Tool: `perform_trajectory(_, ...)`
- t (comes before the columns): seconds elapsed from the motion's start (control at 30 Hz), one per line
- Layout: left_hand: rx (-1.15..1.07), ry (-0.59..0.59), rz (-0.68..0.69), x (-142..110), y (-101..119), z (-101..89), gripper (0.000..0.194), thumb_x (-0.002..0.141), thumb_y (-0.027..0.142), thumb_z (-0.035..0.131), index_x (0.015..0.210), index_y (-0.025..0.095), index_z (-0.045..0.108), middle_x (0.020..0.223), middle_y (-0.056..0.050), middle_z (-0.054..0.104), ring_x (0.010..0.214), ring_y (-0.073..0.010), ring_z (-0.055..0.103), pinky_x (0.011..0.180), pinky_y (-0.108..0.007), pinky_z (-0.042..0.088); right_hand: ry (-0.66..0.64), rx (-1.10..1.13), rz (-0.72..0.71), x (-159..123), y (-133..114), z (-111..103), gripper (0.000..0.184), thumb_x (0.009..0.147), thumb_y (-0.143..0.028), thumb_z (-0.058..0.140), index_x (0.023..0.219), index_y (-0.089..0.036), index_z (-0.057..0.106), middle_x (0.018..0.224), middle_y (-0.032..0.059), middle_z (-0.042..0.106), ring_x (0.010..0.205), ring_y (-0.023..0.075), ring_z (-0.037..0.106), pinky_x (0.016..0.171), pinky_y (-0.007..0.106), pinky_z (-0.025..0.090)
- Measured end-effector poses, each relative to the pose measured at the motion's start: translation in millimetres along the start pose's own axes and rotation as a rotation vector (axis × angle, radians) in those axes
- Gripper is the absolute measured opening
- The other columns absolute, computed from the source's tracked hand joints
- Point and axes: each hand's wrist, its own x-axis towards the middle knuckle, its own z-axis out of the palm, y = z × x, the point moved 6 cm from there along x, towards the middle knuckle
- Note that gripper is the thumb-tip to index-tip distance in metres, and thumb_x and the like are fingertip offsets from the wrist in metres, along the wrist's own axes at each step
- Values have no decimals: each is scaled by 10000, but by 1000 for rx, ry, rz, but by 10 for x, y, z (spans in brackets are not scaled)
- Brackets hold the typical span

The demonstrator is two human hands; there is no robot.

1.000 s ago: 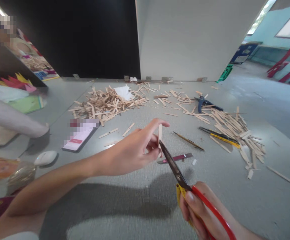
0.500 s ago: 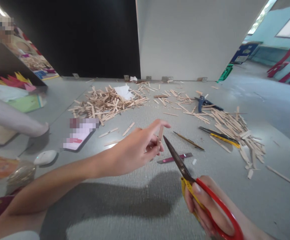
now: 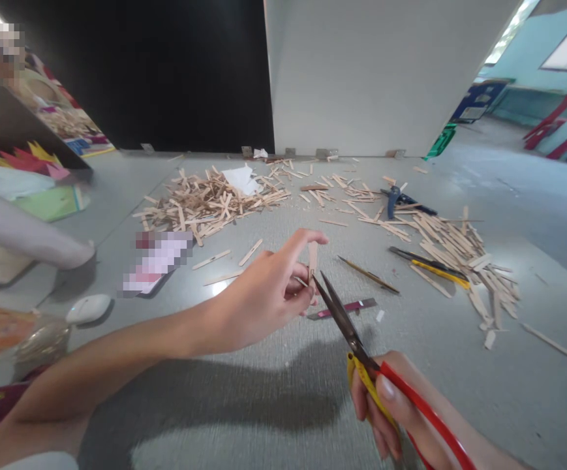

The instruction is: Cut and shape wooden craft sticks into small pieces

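My left hand [image 3: 268, 290] pinches a short wooden craft stick [image 3: 312, 258] upright between thumb and fingers, index finger stretched over its top. My right hand [image 3: 391, 408] grips red-and-yellow-handled scissors [image 3: 356, 339]. Their dark blades are slightly apart, and the tips reach the lower end of the stick beside my left fingertips. Both hands hover above the grey floor [image 3: 283, 391].
Piles of wooden sticks lie ahead, one at the left [image 3: 205, 202] and one at the right [image 3: 454, 251]. A yellow cutter [image 3: 430, 264], blue pliers [image 3: 395, 199], a pencil [image 3: 368, 275], a phone [image 3: 153, 264] and a white mouse [image 3: 89, 308] lie around. Another person's leg [image 3: 23, 235] is at left.
The scissors drew back slightly to the right, then returned to the stick's lower end with the blades a little apart. My left hand lifted the stick slightly.
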Motion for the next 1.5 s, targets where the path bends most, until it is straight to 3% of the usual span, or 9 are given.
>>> perform_trajectory(0.33, 89, -17, 39, -5, 15, 13, 452, 999, 180, 531, 1427, 256, 407, 827, 18, 770, 723, -168, 769, 722, -271, 590, -41, 89, 100, 3, -76, 77, 624, 1038, -830, 435, 912, -228, 539, 578, -90, 431, 483, 95, 382, 553, 252, 487)
perform_trajectory(0.5, 112, -17, 54, -8, 42, 4, 439, 1006, 175, 523, 1424, 235, 404, 811, 22, 767, 711, -161, 755, 721, -269, 574, 15, 25, 93, 23, -1, 62, 666, 1015, -871, 400, 907, -227, 530, 506, -107, 420, 411, 86, 358, 478, 233, 402)
perform_trajectory(0.63, 101, -22, 58, -9, 55, 6, 447, 1003, 157, 529, 1428, 230, 409, 819, 25, 777, 714, -157, 758, 751, -279, 578, 35, -52, 114, 5, -23, 40, 702, 998, -896, 390, 897, -218, 539, 533, -88, 460, 448, 87, 391, 523, 243, 373)
perform_trajectory(0.83, 51, -75, 53, 2, 40, -26, 476, 1011, 162, 573, 1453, 241, 416, 882, 18, 821, 770, -160, 794, 782, -271, 589, -26, 29, 60, 29, -2, 71, 672, 1041, -854, 355, 884, -226, 537, 501, -103, 426, 402, 79, 348, 479, 233, 350)
perform_trajectory(1.03, 93, -124, 77, 14, 61, -50, 508, 1018, 147, 598, 1488, 240, 431, 910, 27, 836, 777, -134, 774, 806, -249, 569, -28, 25, 71, 26, 85, 35, 688, 1038, -862, 343, 918, -219, 555, 489, -102, 436, 386, 74, 340, 461, 223, 343)
perform_trajectory(1.5, 23, -119, 70, 32, 55, -37, 481, 998, 106, 602, 1439, 221, 450, 902, 4, 841, 778, -135, 791, 810, -227, 592, 41, -84, 152, 46, -106, 93, 815, 913, -988, 382, 888, -199, 586, 610, -52, 487, 528, 101, 435, 545, 251, 406)
